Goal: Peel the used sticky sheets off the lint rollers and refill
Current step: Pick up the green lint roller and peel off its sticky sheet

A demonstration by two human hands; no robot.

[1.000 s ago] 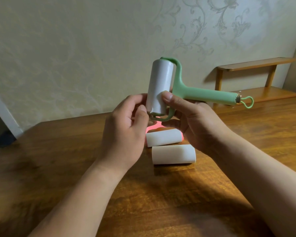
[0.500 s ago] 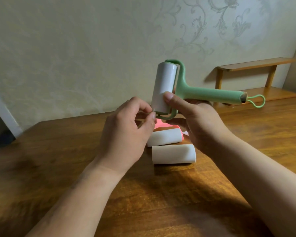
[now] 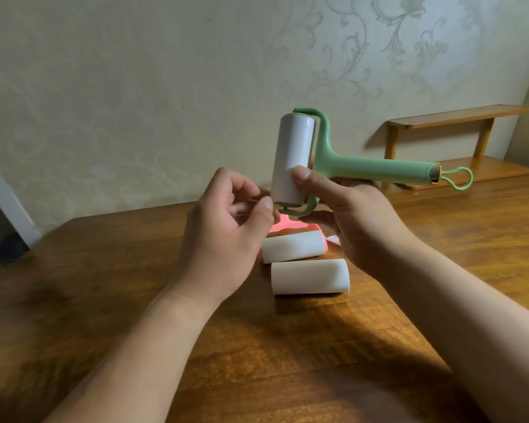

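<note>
Lint roller (image 3: 293, 160) in raised right hand (image 3: 351, 221)

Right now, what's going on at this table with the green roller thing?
A person is working on a green lint roller, held up above the wooden table. The right hand grips it near the head, thumb pressed on the white sticky roll. The left hand pinches at the roll's lower edge, apparently trying to lift a sheet; none is visibly peeled away. Two white rolls lie on the table below, the far one on something pink.
</note>
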